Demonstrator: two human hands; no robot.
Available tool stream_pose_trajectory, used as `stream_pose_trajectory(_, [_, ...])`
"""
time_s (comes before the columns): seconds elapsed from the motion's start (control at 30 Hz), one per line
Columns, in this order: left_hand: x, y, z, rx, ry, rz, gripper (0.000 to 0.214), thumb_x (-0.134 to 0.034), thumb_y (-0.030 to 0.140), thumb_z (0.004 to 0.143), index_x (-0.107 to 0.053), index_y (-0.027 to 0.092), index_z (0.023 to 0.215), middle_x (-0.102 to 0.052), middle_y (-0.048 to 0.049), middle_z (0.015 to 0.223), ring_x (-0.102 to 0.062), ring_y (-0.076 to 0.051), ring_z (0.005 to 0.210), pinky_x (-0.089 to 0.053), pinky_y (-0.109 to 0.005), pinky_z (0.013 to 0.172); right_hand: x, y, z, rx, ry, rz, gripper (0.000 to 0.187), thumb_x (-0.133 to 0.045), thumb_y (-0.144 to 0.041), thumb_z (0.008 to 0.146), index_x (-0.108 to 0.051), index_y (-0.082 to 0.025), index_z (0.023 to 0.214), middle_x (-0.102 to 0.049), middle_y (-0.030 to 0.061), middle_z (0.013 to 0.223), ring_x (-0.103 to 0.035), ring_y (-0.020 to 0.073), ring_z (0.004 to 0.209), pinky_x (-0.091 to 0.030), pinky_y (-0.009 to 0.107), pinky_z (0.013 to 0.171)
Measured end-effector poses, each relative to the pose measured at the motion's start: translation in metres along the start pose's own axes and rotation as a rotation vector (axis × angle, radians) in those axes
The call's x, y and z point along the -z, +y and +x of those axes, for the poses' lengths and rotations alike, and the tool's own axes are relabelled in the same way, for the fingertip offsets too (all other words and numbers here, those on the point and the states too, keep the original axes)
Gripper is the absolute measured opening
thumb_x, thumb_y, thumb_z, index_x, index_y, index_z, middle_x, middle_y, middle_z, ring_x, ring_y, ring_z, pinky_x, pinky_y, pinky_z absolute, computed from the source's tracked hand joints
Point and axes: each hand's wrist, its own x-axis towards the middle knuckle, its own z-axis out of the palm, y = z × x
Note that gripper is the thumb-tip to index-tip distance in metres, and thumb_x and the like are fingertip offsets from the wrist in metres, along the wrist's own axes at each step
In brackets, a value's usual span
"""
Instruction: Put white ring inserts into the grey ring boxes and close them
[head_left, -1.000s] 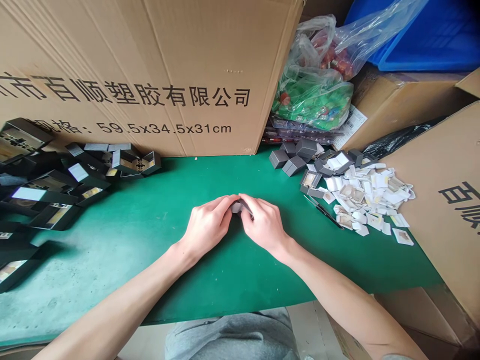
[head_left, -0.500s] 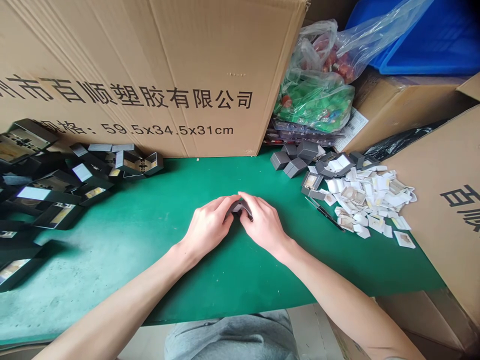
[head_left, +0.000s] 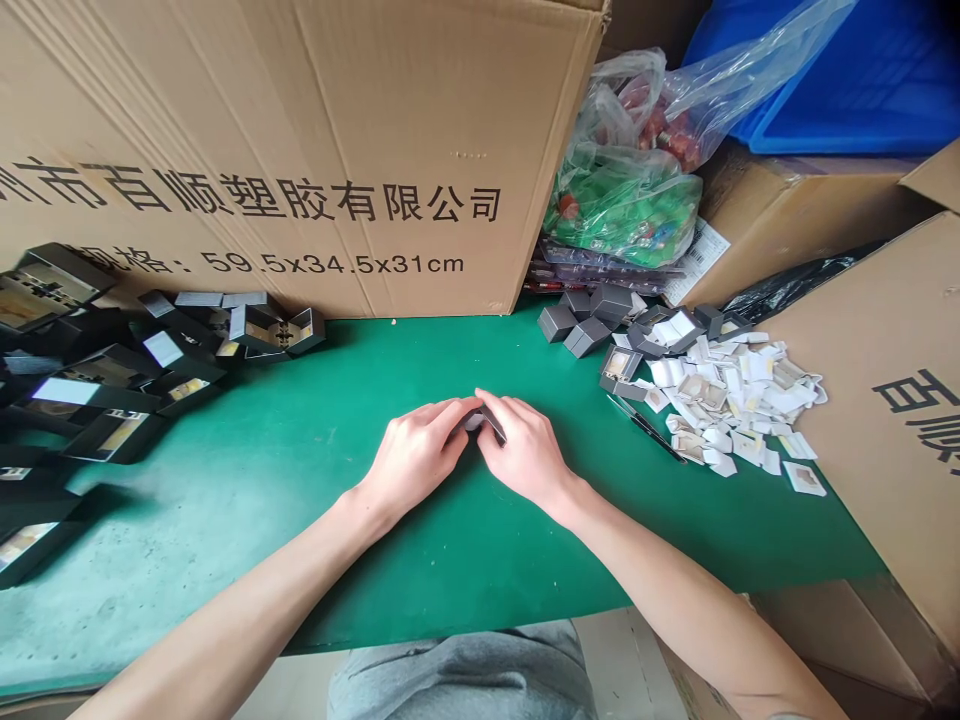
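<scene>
Pinching a small dark grey box (head_left: pixel 480 421) at the middle of the frame, the left hand (head_left: pixel 416 455) and right hand (head_left: pixel 525 450) close around it from either side, their fingers curled over it and hiding most of it. Its visible edge slants down toward the right; its long axis cannot be told. Compared with the earlier frame, both hands sit in almost the same spot above the green mat (head_left: pixel 225 540), and the view has shifted only slightly. The cardboard carton (head_left: pixel 300 100) along the top is printed 百顺塑胶有限公司 and 59.5x34.5x31cm. Open black boxes (head_left: pixel 112 436) lie at the left. At the right lie grey boxes (head_left: pixel 585 325), a pile of white paper pieces (head_left: pixel 739 400) and, just beside it, a slim black tool (head_left: pixel 645 425).
</scene>
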Motion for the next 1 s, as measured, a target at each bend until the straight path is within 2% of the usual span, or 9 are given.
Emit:
stream_pose_trajectory(0.13, [0.0023, -0.0006, 0.0011, -0.030, 0.018, -0.009, 0.029, -0.045, 0.024, 0.101, -0.065, 0.021, 0.122, -0.075, -0.0037, 0.122, -0.075, -0.020, 0.099, -0.058, -0.028, 0.080, 0.0017, 0.0012, 0.0009, 0.041, -0.021, -0.055, 0.046, -0.045, -0.016, 0.094, -0.059, -0.015, 0.137, -0.075, 0.0106, 0.103, -0.071, 0.0230, 0.095, -0.060, 0.035, 0.084])
stream_pose_trajectory(0.37, [0.0036, 0.0027, 0.0021, -0.022, 0.059, -0.012, 0.030, -0.044, 0.022, 0.101, -0.067, 0.021, 0.121, -0.078, -0.0030, 0.114, -0.077, -0.019, 0.095, -0.059, -0.027, 0.075, 0.0008, -0.0008, -0.0018, 0.069, 0.017, -0.057, 0.045, -0.043, -0.014, 0.093, -0.060, -0.011, 0.135, -0.076, 0.0116, 0.103, -0.073, 0.0228, 0.094, -0.060, 0.034, 0.083])
stream_pose_trajectory(0.53, [0.0007, 0.0011, 0.0011, -0.019, 0.083, -0.026, 0.029, -0.046, 0.022, 0.100, -0.069, 0.021, 0.118, -0.079, -0.0033, 0.112, -0.077, -0.020, 0.094, -0.059, -0.027, 0.076, -0.0006, -0.0011, -0.0030, 0.037, 0.040, -0.006, 0.043, -0.044, -0.015, 0.093, -0.063, -0.014, 0.131, -0.076, 0.0101, 0.107, -0.073, 0.0215, 0.093, -0.060, 0.033, 0.084])
stream_pose_trajectory(0.7, [-0.0011, -0.0026, -0.0004, -0.024, 0.068, -0.032, 0.029, -0.048, 0.022, 0.099, -0.068, 0.021, 0.119, -0.078, -0.0031, 0.115, -0.077, -0.020, 0.093, -0.060, -0.027, 0.074, -0.0022, 0.0010, -0.0014, 0.025, 0.014, -0.023, 0.043, -0.045, -0.018, 0.093, -0.061, -0.014, 0.134, -0.076, 0.0102, 0.108, -0.072, 0.0226, 0.095, -0.060, 0.034, 0.083])
stream_pose_trajectory(0.87, [-0.0001, -0.0020, -0.0005, -0.006, 0.017, -0.026, 0.035, -0.047, 0.015, 0.095, -0.064, 0.022, 0.126, -0.075, -0.0034, 0.121, -0.074, -0.019, 0.101, -0.059, -0.028, 0.081, -0.0031, 0.0001, -0.0006, 0.007, -0.012, -0.019, 0.050, -0.048, -0.014, 0.089, -0.055, -0.013, 0.139, -0.074, 0.0113, 0.113, -0.069, 0.0240, 0.102, -0.060, 0.036, 0.086])
stream_pose_trajectory(1.0, [0.0018, 0.0007, 0.0006, 0.016, -0.018, -0.008, 0.041, -0.046, 0.012, 0.093, -0.061, 0.022, 0.129, -0.074, -0.0042, 0.121, -0.073, -0.019, 0.100, -0.059, -0.028, 0.081, -0.0030, -0.0004, -0.0004, -0.008, -0.040, 0.009, 0.056, -0.048, -0.011, 0.088, -0.050, -0.016, 0.143, -0.072, 0.0100, 0.116, -0.067, 0.0243, 0.108, -0.059, 0.038, 0.090])
